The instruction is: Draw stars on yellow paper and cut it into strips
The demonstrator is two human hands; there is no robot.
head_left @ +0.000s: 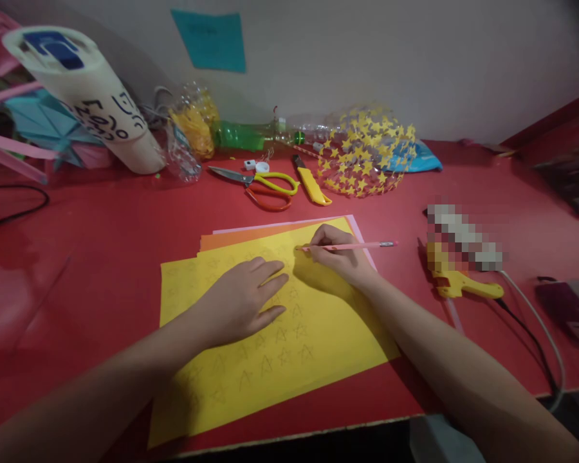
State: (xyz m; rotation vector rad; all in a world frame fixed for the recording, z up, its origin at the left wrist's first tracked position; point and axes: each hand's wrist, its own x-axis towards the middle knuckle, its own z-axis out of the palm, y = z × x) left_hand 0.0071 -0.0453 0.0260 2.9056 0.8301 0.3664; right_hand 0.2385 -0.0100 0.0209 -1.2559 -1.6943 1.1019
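Note:
A yellow sheet of paper (pixel 338 347) covered with rows of pencilled stars lies on the red table. Beneath it, the edges of an orange sheet (pixel 231 243) and a pink sheet (pixel 358 233) stick out. My left hand (pixel 244 299) rests flat on the yellow paper with its fingers apart, hiding some of the stars. Pinched in my right hand (pixel 340 254) is a pink pencil (pixel 367 245), its eraser end pointing right. The pencil's tip is at the paper, near the upper middle of the sheet.
Behind the paper lie scissors (pixel 270 186), a yellow utility knife (pixel 312 183) and a clear dome with yellow stars (pixel 364 154). A green bottle (pixel 244 135) and white tumbler (pixel 110 109) stand farther back. On the right are a yellow glue gun (pixel 468 284) and a power strip (pixel 463 236) with cables.

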